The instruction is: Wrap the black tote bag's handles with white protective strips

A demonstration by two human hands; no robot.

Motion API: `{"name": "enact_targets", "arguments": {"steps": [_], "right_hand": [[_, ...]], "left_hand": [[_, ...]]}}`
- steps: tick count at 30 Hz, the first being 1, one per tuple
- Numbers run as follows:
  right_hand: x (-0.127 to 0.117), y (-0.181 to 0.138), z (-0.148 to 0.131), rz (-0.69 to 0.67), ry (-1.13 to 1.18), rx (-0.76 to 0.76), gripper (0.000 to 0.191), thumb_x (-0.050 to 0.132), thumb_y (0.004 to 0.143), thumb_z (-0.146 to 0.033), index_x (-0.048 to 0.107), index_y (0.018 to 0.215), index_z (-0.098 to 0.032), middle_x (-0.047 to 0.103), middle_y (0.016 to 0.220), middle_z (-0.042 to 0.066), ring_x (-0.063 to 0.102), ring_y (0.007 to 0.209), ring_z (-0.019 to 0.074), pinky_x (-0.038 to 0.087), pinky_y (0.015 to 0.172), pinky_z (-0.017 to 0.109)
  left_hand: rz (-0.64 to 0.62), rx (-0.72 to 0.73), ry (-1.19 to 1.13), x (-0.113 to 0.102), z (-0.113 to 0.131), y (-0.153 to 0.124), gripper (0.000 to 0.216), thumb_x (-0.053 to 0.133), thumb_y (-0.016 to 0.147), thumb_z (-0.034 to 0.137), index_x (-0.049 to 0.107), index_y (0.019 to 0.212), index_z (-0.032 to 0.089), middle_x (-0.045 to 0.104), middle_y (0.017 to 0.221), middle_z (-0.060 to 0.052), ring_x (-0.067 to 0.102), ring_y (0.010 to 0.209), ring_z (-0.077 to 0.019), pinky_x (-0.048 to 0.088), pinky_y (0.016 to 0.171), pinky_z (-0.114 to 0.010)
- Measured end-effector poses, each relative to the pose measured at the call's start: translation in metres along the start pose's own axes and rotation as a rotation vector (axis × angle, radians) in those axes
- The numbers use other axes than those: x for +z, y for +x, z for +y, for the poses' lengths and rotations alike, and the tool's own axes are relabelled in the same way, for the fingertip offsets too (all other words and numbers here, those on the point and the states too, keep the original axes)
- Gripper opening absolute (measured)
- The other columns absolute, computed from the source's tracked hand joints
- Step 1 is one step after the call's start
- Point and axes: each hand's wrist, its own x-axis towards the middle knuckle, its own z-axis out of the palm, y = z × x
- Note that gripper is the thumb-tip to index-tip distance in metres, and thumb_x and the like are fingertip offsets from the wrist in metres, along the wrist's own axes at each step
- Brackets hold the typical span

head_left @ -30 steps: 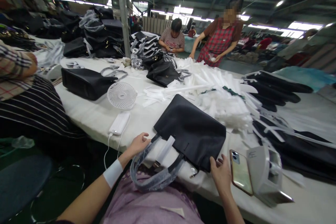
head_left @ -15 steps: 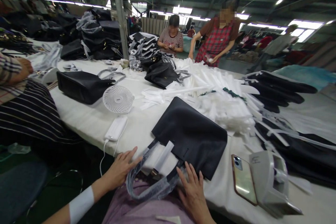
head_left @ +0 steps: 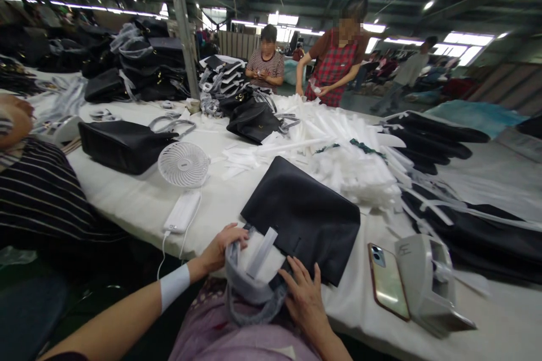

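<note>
A black handbag [head_left: 302, 214] lies flat on the white-covered table, its mouth facing me. Its two handles [head_left: 249, 287], wrapped in clear plastic, hang over the table's edge onto my lap. My left hand [head_left: 226, 245] is curled around the upper end of a handle, close to the bag's left corner. With fingers spread, my right hand [head_left: 302, 293] rests at the bag's mouth beside the other end of the handles. Between the hands a pale strip [head_left: 262, 252] sticks out across white material at the opening.
Left of the bag stand a white fan [head_left: 184, 164] and a white power bank [head_left: 183, 211] with a cable. On the right are a phone [head_left: 387, 281] and a tape dispenser [head_left: 427, 282]. White strips [head_left: 351, 175] heap behind the bag. Co-workers stand across the table.
My left hand has moved right and closed on the handle, and the handles have shifted and folded together. My right hand stays spread by the bag's mouth. The view has turned slightly.
</note>
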Motion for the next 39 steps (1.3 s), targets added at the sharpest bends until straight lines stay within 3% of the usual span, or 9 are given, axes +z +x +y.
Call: {"name": "enact_targets", "arguments": {"steps": [3,5,11,14,17,22,26,32,39], "right_hand": [[-0.004,0.005,0.006,-0.014,0.033,-0.012,0.062,0.060,0.069,-0.013,0.053,0.129,-0.027,0.046,0.143,0.014,0.042,0.129,0.0334,0.012,0.107,0.067],[-0.007,0.008,0.009,-0.033,0.060,-0.031,0.059,0.064,0.070,-0.019,0.054,0.127,-0.028,0.047,0.142,0.012,0.041,0.130,0.0332,0.014,0.108,0.065],[-0.008,0.015,0.012,-0.074,0.123,0.017,0.050,0.055,0.069,-0.011,0.062,0.114,-0.029,0.057,0.134,0.003,0.043,0.129,0.0282,0.023,0.108,0.056],[-0.001,0.015,0.013,-0.023,0.104,0.036,0.059,0.049,0.065,-0.003,0.063,0.115,-0.030,0.058,0.133,0.002,0.046,0.126,0.0263,0.027,0.107,0.051],[0.004,0.016,0.017,0.001,0.097,0.009,0.063,0.046,0.066,-0.001,0.063,0.118,-0.033,0.058,0.133,0.001,0.049,0.124,0.0261,0.030,0.105,0.050],[0.003,0.030,0.028,0.031,0.291,0.033,0.047,0.043,0.077,-0.008,0.065,0.113,-0.030,0.068,0.117,0.004,0.054,0.118,0.0261,0.033,0.103,0.054],[0.004,0.043,0.037,0.161,0.445,0.144,0.033,0.040,0.084,-0.018,0.067,0.102,-0.023,0.071,0.099,0.008,0.064,0.097,0.0254,0.045,0.093,0.050],[0.005,0.041,0.034,0.141,0.375,0.073,0.031,0.042,0.085,-0.016,0.067,0.102,-0.024,0.071,0.100,0.006,0.063,0.099,0.0248,0.041,0.096,0.052],[0.003,0.023,0.025,0.154,0.081,-0.055,0.064,0.041,0.074,-0.002,0.051,0.133,-0.025,0.063,0.126,0.005,0.048,0.125,0.0283,0.024,0.107,0.056]], "left_hand": [[0.268,-0.288,-0.224,-0.008,0.018,0.038,0.032,0.048,0.090,0.044,0.063,0.081,0.017,0.067,0.082,-0.004,0.062,0.077,-0.0173,0.050,0.075,-0.031],[0.312,-0.345,-0.259,-0.011,0.027,0.061,0.034,0.051,0.089,0.047,0.063,0.087,0.015,0.065,0.084,-0.003,0.060,0.074,-0.0157,0.050,0.070,-0.030],[0.205,-0.282,-0.215,0.007,0.023,0.071,0.030,0.064,0.083,0.044,0.064,0.095,0.016,0.066,0.094,-0.005,0.061,0.087,-0.0187,0.050,0.081,-0.035],[-0.068,-0.033,-0.016,0.020,0.000,0.045,0.034,0.072,0.073,0.043,0.069,0.098,0.021,0.066,0.113,-0.009,0.055,0.112,-0.0263,0.040,0.100,-0.041],[-0.260,0.133,0.189,0.026,-0.022,0.024,0.030,0.066,0.080,0.044,0.069,0.103,0.025,0.051,0.140,-0.008,0.037,0.134,-0.0299,0.022,0.111,-0.050],[-0.134,0.037,0.145,0.021,-0.028,0.037,0.026,0.045,0.093,0.029,0.069,0.101,0.024,0.068,0.114,-0.003,0.046,0.128,-0.0217,0.017,0.115,-0.046],[-0.058,-0.012,0.062,0.016,-0.019,0.063,0.028,0.043,0.091,0.028,0.069,0.093,0.018,0.072,0.090,-0.005,0.064,0.097,-0.0202,0.037,0.104,-0.039],[-0.101,0.029,0.041,0.025,-0.028,0.053,0.025,0.052,0.085,0.033,0.070,0.088,0.016,0.070,0.104,-0.010,0.061,0.104,-0.0265,0.043,0.098,-0.036],[-0.148,0.135,0.046,0.035,-0.048,0.031,0.025,0.053,0.089,0.038,0.070,0.089,0.019,0.065,0.120,-0.008,0.050,0.124,-0.0237,0.030,0.111,-0.041]]}}
